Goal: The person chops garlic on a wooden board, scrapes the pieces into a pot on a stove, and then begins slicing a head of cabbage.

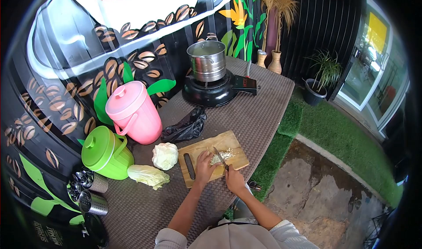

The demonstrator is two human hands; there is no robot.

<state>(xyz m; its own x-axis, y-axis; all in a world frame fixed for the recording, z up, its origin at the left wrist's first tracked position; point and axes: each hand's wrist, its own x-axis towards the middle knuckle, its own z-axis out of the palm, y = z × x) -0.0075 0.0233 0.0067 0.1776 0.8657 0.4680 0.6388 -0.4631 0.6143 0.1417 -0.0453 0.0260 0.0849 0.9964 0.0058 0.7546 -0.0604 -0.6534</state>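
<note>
A wooden cutting board point(229, 140) lies on the table in front of me, with a dark slot at its left end. My right hand point(235, 181) is closed around the handle of a kitchen knife point(220, 157), whose blade points away from me over the board. Just left of the blade, my left hand point(204, 167) rests on the board with its fingers bent together. Pale bits show by its fingertips, but what they hold is hidden. Finely chopped pale pieces point(227, 153) are scattered right of the knife.
Left of the board sit a cauliflower-like pale head point(165, 156) and a napa cabbage point(148, 176). Behind are a black plastic bag point(187, 126), pink bucket point(137, 117), green bucket point(107, 154) and a steel pot point(207, 64) on a gas stove point(209, 94). Utensil holders point(93, 203) stand left.
</note>
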